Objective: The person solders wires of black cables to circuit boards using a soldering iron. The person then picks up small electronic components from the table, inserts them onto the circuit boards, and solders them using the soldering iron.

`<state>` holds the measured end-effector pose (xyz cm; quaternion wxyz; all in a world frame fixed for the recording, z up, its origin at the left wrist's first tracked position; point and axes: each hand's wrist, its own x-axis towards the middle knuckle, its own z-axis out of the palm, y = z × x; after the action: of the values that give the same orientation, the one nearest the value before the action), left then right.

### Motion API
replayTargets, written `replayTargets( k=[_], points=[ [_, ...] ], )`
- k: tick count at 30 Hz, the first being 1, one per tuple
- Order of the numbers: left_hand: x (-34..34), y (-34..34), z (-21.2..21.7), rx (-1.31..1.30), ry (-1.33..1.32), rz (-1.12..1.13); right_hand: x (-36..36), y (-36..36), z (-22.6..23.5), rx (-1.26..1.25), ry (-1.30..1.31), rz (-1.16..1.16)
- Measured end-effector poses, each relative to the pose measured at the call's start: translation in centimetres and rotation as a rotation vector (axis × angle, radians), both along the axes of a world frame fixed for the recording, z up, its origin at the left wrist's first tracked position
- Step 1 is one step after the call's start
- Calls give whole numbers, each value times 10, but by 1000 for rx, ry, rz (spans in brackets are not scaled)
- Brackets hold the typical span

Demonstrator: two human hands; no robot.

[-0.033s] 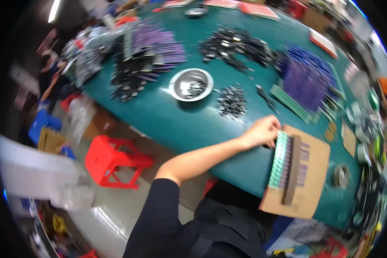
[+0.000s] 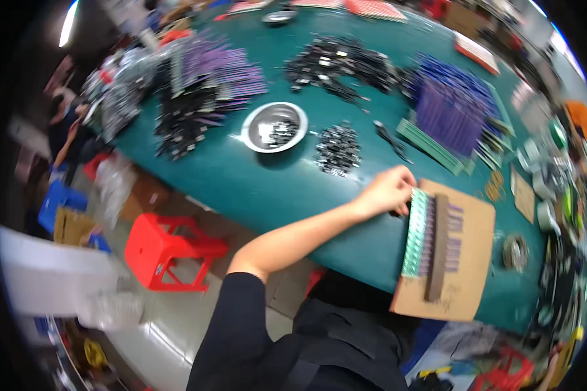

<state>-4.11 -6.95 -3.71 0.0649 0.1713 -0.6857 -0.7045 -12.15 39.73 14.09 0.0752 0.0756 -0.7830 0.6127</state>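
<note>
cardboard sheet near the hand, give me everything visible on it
The cardboard sheet is flat, brown, roughly rectangular, lying on the green table at its near edge, one lower corner jutting past it. On it lies a row of small purple pieces, lined with a pale green strip on the left. A dark bar lies across the row. The left hand rests at the strip's top end. The right hand is out of view.
</note>
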Motion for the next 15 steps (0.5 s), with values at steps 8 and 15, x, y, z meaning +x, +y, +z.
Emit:
replayTargets(
  k=[8, 15],
  points=[
    [-17, 4, 8, 86, -38, -126, 79, -23, -72, -773, -110, 381],
    [-6, -22, 19, -980, 240, 235, 82, -105, -119, -1237, -556, 383]
  ],
)
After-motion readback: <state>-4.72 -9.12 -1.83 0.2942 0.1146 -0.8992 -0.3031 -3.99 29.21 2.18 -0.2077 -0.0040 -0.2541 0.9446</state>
